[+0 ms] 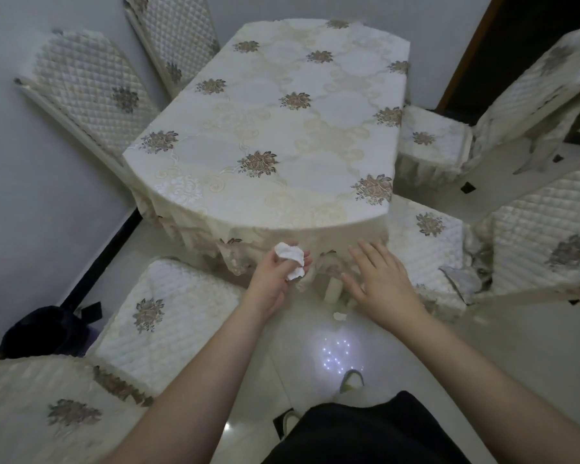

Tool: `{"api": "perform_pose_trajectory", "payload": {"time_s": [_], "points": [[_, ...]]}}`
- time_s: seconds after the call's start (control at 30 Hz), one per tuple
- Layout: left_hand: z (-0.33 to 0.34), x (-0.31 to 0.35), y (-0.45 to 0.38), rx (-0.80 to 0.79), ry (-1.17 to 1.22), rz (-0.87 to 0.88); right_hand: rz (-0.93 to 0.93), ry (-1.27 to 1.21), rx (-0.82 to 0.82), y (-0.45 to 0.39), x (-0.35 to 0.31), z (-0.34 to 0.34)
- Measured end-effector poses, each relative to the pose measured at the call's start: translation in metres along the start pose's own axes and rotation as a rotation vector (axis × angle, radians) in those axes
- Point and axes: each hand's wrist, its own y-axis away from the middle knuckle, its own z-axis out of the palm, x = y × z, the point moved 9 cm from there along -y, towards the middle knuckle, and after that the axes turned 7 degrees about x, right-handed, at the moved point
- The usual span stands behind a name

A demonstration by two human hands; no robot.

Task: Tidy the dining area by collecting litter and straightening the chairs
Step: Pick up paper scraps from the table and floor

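The big dining table wore a flowery cloth. Quilted chairs stood crooked around the table. Below the table's near edge, the left hand pinched a crumpled tissue. The right hand had flat, spread fingers, holding nothing. A tiny paper scrap lay on the floor below the table. It looked light and soft, so a gentle fingertip pinch should lift it.

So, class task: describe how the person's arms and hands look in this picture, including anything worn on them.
Both forearms are bare right to the bottom edge of the picture, with no sleeves in view. The left hand and right hand have no gloves, and no rings, watch or bracelet show on them. No markings are visible. Below the arms is dark clothing.
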Motion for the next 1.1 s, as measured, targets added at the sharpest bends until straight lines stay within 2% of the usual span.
{"api": "perform_pose_trajectory", "payload": {"time_s": [0.1,0.27,0.47,0.8,0.93,1.03,1.1], "points": [[0.003,-0.013,0.001,0.008,-0.026,-0.037,0.010,-0.005,0.001,0.006,0.007,-0.003],[0.022,-0.036,0.000,-0.068,-0.018,-0.155,0.038,-0.032,-0.022,0.015,0.023,0.001],[0.046,-0.086,-0.025,-0.154,-0.078,-0.205,0.110,-0.082,-0.100,0.014,0.073,0.036],[0.028,-0.192,-0.075,0.093,-0.043,-0.296,0.157,-0.210,-0.203,-0.009,0.169,0.124],[0.027,-0.225,-0.102,0.091,-0.105,-0.301,0.153,-0.187,-0.284,-0.015,0.201,0.181],[0.006,-0.257,-0.128,0.224,-0.162,-0.321,0.142,-0.192,-0.298,-0.020,0.220,0.230],[-0.008,-0.282,-0.144,0.236,-0.178,-0.322,0.129,-0.200,-0.317,-0.020,0.228,0.268]]}}
